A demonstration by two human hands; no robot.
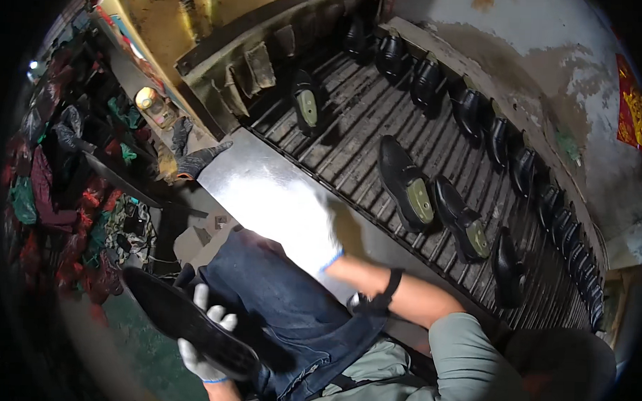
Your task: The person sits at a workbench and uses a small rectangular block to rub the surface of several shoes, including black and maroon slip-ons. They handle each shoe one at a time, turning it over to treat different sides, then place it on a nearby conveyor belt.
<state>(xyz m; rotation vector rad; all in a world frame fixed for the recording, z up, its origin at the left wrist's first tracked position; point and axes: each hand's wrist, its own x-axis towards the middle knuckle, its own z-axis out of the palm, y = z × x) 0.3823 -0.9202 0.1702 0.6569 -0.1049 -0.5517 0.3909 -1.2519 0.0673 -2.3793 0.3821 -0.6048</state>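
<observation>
Head view: left grip [204, 352] clasps 1 sole [179, 319], likely mid-handling; right grip [315, 232] glare-hidden, can't tell; next move calls for steady support.

Far to the left of the left hand [201, 366], red plastic bags [95, 192] are heaped up, with a green plastic bag [22, 201] among them. Just beyond that hand lies a camouflage cloth [140, 226]; the green floor [135, 349] spreads to its left and below.

Left of the right hand [316, 232] and farther out are a dark knit work glove [201, 161] with orange trim and, near it, a jar [153, 104] with a pale yellow top. Beyond the right hand hang stiff flaps [261, 65], beside a yellow panel [147, 18]. Well to its right stands a stained grey wall [503, 37] bearing a red-and-gold hanging [635, 105].
</observation>
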